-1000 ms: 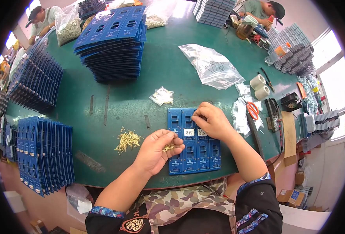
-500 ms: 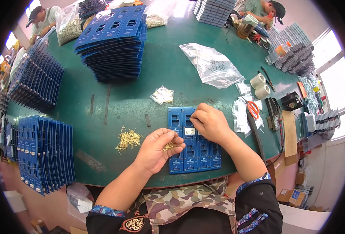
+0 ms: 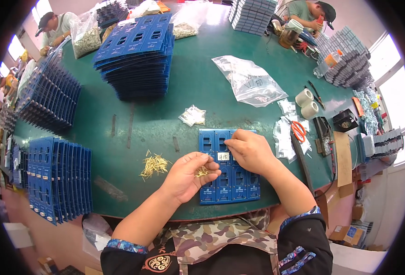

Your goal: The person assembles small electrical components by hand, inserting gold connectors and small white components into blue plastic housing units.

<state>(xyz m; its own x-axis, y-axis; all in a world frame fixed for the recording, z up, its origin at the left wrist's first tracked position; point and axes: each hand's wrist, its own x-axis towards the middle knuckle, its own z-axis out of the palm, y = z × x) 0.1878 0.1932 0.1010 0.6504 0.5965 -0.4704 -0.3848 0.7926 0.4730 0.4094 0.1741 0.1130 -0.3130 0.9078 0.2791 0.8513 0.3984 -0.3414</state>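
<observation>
Two hands: my L hand curls round thin gold-coloured metal pins, prob. to keep 'em near R hand; can't tell if its bunched fingers grip any. Rectangular blue circuit panel's beneath both hands' fingers.

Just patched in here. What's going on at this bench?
A person is working over a blue circuit-board panel on a green table. The cupped left hand holds a few gold-coloured pins by the panel's left side. The right hand is pinched over its upper part; whether it grips a pin can't be made out. A loose pin pile lies left of the left hand.
</observation>
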